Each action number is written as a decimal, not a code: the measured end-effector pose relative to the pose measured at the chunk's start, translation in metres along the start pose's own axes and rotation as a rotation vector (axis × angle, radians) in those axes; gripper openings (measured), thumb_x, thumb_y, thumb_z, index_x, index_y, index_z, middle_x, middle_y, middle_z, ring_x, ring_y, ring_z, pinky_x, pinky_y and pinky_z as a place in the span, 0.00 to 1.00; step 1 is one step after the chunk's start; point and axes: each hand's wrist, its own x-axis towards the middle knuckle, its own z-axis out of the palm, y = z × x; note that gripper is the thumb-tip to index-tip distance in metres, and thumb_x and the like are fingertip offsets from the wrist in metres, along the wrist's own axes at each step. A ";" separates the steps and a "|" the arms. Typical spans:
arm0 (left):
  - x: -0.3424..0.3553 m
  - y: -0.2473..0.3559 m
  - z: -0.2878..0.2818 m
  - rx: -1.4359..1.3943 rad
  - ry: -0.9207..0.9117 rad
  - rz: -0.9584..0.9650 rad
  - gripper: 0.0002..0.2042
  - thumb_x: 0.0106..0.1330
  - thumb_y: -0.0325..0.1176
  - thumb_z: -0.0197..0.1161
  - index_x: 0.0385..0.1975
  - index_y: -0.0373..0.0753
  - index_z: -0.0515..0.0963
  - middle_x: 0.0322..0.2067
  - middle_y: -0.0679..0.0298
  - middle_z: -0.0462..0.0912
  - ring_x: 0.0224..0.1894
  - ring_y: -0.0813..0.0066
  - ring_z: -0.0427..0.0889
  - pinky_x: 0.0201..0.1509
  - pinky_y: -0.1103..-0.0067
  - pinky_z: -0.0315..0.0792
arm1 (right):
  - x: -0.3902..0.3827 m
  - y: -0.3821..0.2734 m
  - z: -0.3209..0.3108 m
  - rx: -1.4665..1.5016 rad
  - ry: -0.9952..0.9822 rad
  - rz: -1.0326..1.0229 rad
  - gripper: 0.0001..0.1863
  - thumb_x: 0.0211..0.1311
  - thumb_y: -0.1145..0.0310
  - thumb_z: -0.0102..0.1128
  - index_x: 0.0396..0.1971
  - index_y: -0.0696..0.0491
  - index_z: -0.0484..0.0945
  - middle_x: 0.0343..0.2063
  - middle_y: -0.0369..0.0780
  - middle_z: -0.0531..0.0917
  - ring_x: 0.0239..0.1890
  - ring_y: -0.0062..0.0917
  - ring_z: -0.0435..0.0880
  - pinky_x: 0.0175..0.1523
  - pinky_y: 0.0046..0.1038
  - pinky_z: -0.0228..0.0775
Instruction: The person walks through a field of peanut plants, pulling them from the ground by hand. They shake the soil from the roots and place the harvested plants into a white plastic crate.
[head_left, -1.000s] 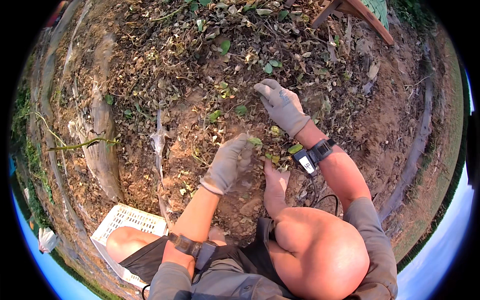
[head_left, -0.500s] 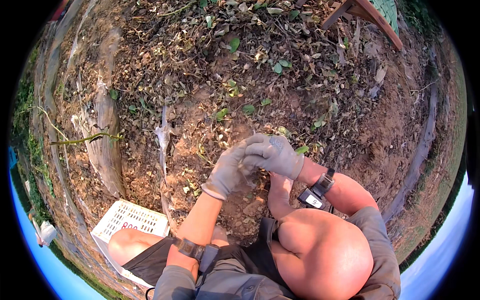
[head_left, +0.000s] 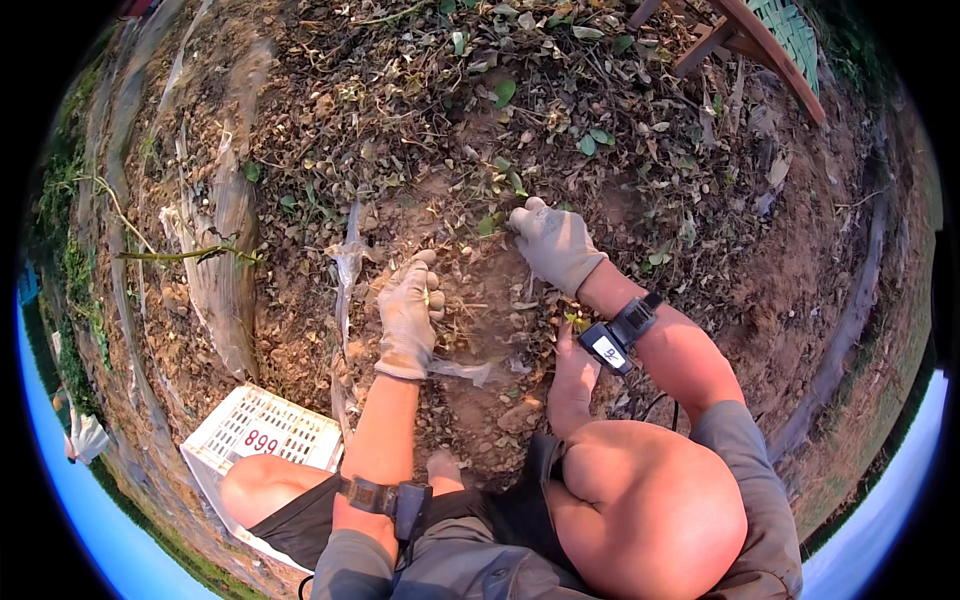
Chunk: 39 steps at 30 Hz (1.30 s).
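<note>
My left hand (head_left: 407,315), in a pale grey work glove, is low over the soil with its fingers curled; what they hold, if anything, is hidden. By its wrist lies a scrap of clear plastic film (head_left: 468,372). Farther right and ahead, my right hand (head_left: 557,245), gloved the same way, has its fingers bent down at the edge of the dry leaf litter (head_left: 450,130). A green leaf (head_left: 490,224) lies just left of those fingertips. Whether anything is pinched there cannot be made out.
A white plastic crate (head_left: 262,425) stands by my left knee. A torn film strip (head_left: 348,262) runs along the ground left of my left hand. At the far right stands a wooden-legged seat (head_left: 775,50) with green webbing. My bare foot (head_left: 572,380) is below my right hand.
My hands, together before, are now apart: the left has drawn back leftward, and the right has reached forward and right. The film scrap between my arms has come into view.
</note>
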 end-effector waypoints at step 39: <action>-0.029 0.006 0.057 0.616 -0.466 -0.134 0.13 0.73 0.43 0.62 0.34 0.39 0.82 0.22 0.72 0.79 0.19 0.86 0.72 0.21 0.86 0.61 | -0.068 -0.037 -0.019 0.493 0.127 0.100 0.14 0.65 0.73 0.59 0.50 0.51 0.79 0.32 0.46 0.85 0.34 0.41 0.87 0.38 0.38 0.78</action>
